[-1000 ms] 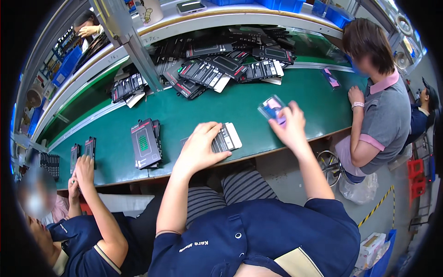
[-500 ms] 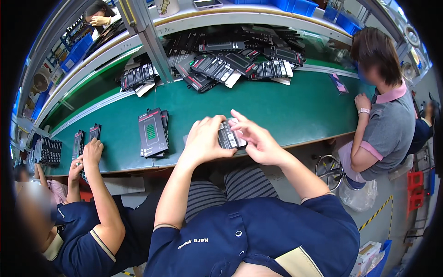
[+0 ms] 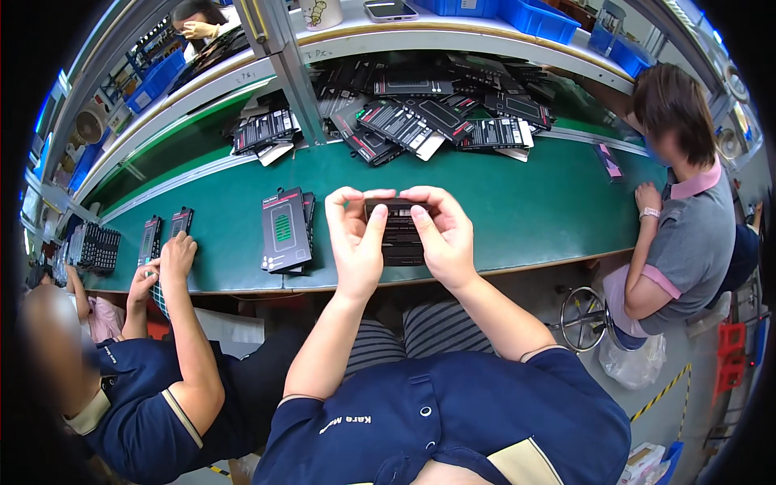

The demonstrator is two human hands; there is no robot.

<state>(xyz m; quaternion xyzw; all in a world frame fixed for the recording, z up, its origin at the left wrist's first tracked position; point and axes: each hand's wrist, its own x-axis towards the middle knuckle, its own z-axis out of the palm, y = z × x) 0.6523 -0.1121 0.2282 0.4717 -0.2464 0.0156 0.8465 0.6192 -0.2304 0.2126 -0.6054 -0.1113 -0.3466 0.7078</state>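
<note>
Between my two hands, near the front edge of the green table (image 3: 517, 218), is a black flat cardboard box (image 3: 402, 242). My left hand (image 3: 356, 238) grips its left side, thumb on the upper face. On the opposite side my right hand (image 3: 442, 234) holds it the same way, thumb laid near the top end. Fingers of both hands curl round the far end, which is partly hidden. To the left of my hands lies a small stack of black boxes, the top one (image 3: 284, 234) showing a green grid pattern in a window.
A heap of black boxes (image 3: 428, 121) lies under the shelf, with a smaller pile (image 3: 265, 133) left of the metal post (image 3: 293, 89). Co-workers sit on both sides; the left one's hands (image 3: 174, 263) handle boxes. A dark and pink package (image 3: 608, 162) lies at right.
My right hand has gone from spread fingers beside the box to gripping its right side. The box now points away from me, held by both hands. The right co-worker's one arm reaches toward the heap.
</note>
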